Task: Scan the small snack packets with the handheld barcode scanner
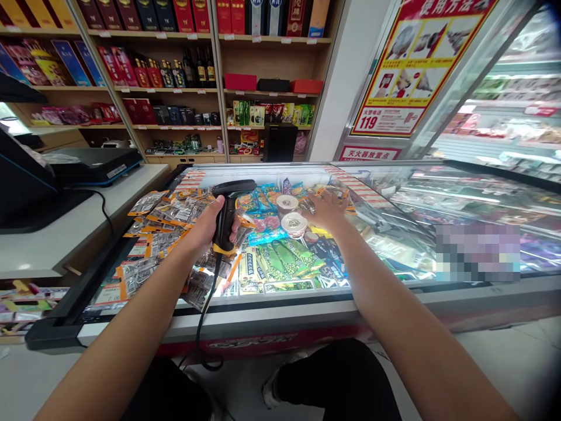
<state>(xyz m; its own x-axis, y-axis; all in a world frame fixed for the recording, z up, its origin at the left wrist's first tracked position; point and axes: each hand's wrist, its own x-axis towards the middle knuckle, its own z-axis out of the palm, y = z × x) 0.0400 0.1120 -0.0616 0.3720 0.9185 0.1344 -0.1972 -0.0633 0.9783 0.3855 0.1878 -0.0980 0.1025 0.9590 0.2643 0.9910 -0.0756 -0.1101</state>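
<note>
Here, the left hand wraps its fingers around the handle of a scanner, probably light and stiff, above a freezer; the right hand reaches over packets, likely slippery, best pinched by edges; its grip is unclear.

Scanner: grip partly hidden by left hand
Packet: partly covered by right hand
Poster: top cut off
Lit shelves: blurred
Mosaic patch: contents unreadable

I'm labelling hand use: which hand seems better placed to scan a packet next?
Probably the left hand: it grips the black scanner by its handle, while the right hand is beside the white tubs.
</note>
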